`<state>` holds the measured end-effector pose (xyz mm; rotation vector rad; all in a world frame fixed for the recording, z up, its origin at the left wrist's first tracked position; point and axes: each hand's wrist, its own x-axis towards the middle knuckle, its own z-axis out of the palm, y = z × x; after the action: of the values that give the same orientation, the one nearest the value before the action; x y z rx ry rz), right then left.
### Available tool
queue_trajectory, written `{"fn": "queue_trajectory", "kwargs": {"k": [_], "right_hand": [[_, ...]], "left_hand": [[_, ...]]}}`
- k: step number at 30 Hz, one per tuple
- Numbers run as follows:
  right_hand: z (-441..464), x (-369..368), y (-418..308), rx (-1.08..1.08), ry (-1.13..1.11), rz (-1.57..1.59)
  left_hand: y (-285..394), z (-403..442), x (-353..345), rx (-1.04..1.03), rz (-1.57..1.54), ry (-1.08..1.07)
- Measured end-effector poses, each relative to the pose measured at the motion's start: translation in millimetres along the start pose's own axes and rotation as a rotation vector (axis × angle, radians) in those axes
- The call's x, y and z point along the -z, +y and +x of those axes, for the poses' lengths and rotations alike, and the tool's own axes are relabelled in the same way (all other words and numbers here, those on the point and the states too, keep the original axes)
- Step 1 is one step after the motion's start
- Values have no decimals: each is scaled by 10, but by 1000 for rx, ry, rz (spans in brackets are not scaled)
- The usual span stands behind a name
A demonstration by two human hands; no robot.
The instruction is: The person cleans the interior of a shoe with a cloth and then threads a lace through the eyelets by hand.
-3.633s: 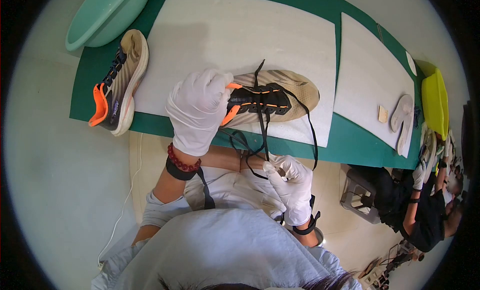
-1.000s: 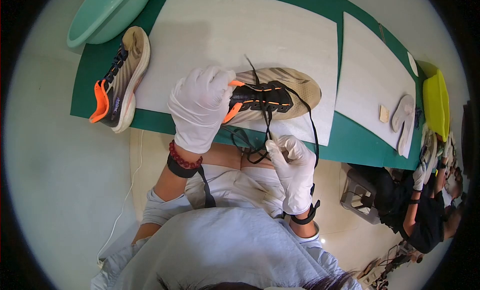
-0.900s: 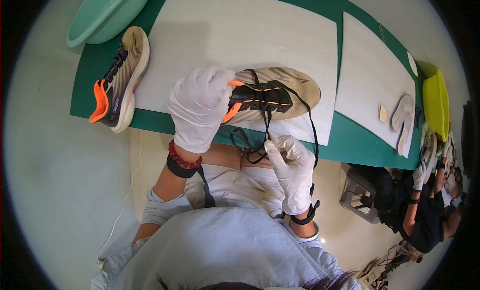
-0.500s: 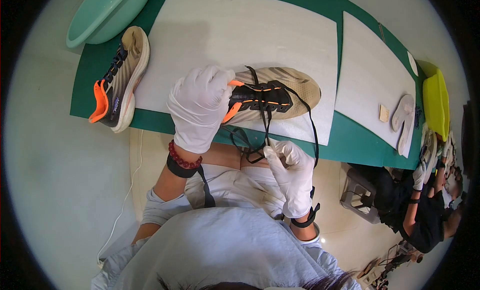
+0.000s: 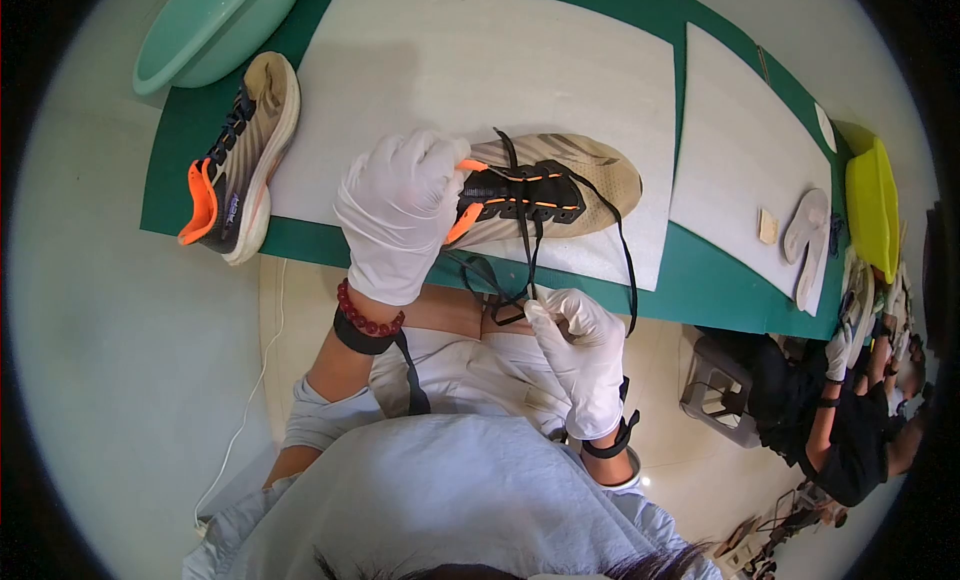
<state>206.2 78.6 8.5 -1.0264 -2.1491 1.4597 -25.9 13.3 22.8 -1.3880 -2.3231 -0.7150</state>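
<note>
At the far left, a green basin (image 5: 215, 40) sat at the corner of the counter (image 5: 705, 280), and below it lay a first shoe (image 5: 262, 145) with an orange collar. Its heel reached the near edge, so a brush from the left forearm might have tipped it off.

Next came the left hand (image 5: 400, 215), gloved and clamped round the heel end of a second shoe (image 5: 600, 185). That shoe rested on a white board (image 5: 500, 55), toe to the right. Had the grip loosened, a pull on the lacing could have dragged or twisted the shoe toward the person.

Black lace (image 5: 630, 270) crossed the tongue, looped out past the toe end and hung in loose coils over the near edge. Those coils looked the likeliest trouble: a quick tug could have drawn them into a knot.

Below the edge, the gloved right hand (image 5: 580, 355) had thumb and forefinger together, pinched on the lace; what the other fingers held could not be told. A slick glove might have let so thin a strand slip.

Farther right were a second board (image 5: 740, 160), pale insoles (image 5: 805, 230), a yellow basin (image 5: 872, 210) and a co-worker (image 5: 850, 440).
</note>
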Motion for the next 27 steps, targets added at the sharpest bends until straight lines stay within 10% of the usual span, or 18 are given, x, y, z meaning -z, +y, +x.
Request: {"fn": "queue_trajectory", "kwargs": {"k": [27], "right_hand": [[-66, 22, 35, 17, -36, -65]], "left_hand": [[-8, 2, -1, 0, -11, -5]]}}
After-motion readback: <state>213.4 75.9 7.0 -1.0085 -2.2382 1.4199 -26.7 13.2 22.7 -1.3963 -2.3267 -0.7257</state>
